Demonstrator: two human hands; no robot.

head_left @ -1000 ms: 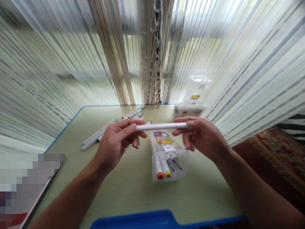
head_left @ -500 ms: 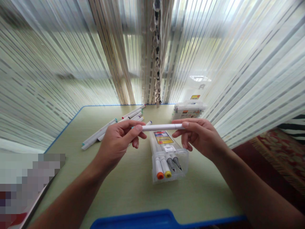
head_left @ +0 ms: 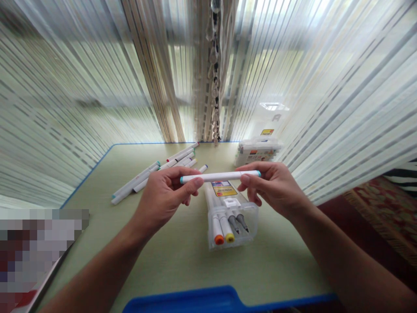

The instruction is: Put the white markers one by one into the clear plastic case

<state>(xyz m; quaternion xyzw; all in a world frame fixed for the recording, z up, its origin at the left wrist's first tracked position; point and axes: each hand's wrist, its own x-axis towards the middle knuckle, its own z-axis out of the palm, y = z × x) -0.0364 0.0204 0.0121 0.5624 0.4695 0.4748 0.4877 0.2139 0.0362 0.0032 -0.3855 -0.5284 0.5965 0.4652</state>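
Observation:
A white marker pen with teal ends lies level between my two hands. My left hand pinches its left end between thumb and fingers. On the right part, my right hand grips it the same way. Below and behind the pen, a clear plastic marker case rests on the table with a yellow label on top. Its near end shows an orange-ended marker, a yellow-ended marker and two grey-tipped pens standing out side by side.
Several loose white markers lie at the back left of the pale green table. An open clear case stands at the back right against string curtains. A blue raised edge runs along the near side.
My fingers have shifted along the marker pen, so both teal ends now show. My right thumb has slid inward, to the left. The cases and loose markers stay put.

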